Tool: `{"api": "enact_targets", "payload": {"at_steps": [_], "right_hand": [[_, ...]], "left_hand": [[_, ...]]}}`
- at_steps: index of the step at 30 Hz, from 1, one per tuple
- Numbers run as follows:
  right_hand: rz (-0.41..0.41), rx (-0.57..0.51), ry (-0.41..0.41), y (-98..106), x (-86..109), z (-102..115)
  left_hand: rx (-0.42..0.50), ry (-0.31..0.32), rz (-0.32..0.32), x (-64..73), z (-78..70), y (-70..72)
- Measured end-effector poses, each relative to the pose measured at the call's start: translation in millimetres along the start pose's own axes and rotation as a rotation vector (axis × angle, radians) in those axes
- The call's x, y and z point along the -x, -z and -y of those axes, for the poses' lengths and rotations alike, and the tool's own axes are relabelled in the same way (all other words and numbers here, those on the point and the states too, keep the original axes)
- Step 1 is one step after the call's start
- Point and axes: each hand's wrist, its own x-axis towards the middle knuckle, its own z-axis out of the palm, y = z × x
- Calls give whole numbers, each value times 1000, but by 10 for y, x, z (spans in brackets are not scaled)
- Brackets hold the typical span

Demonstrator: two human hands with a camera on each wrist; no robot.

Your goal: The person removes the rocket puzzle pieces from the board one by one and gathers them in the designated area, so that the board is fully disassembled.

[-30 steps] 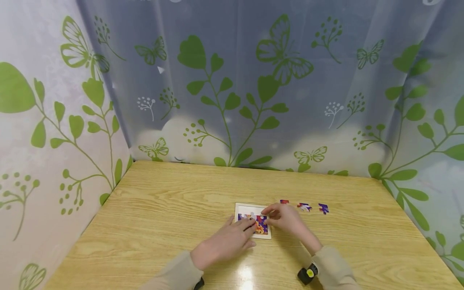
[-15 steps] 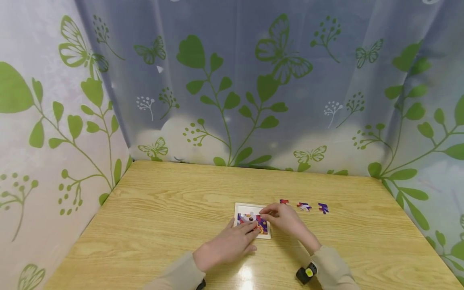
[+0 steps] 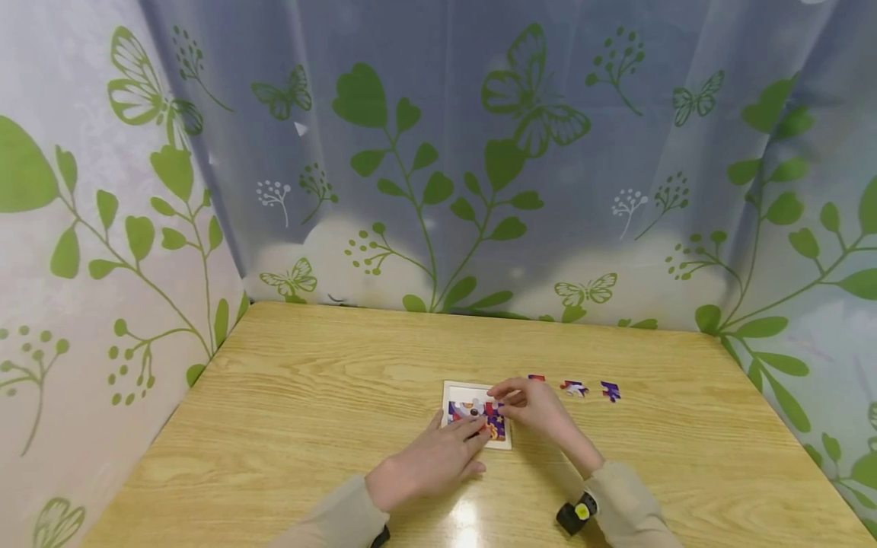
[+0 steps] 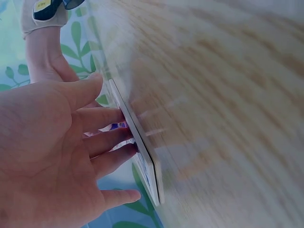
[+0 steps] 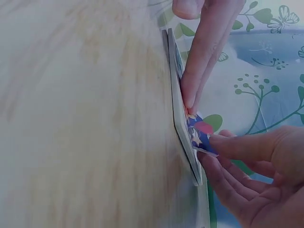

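A small jigsaw puzzle in a white frame tray (image 3: 446,393) lies on the table; colourful pieces cover its lower part, and bare white shows along the top. My left hand (image 3: 430,458) lies over the tray's lower left, fingers extended, the fingertips (image 4: 124,148) pressing on the assembled pieces. At the tray's right side is my right hand (image 3: 540,411). Between its thumb and fingers it pinches a purple puzzle piece (image 5: 203,137) with red and a star, tilted up from the tray's surface. In the head view the fingers partly hide this piece.
Behind and right of my right hand lie three loose puzzle pieces: one partly hidden (image 3: 537,377), a red and white one (image 3: 574,389), and a purple one (image 3: 610,391). Patterned curtains (image 3: 438,190) stand around the wooden table (image 3: 329,373).
My left fingers have slid slightly right across the puzzle, uncovering more of its left part. My right hand has shifted slightly up and left at the tray's right side.
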Motion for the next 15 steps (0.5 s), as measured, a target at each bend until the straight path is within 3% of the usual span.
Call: {"api": "enact_targets", "payload": {"at_steps": [8,15], "right_hand": [[22,31,53,-4,-19,-35],[5,35,27,-16,-23,-40]], "left_hand": [[4,7,3,11,3,10],[-11,8,2,15,-20,11]]}}
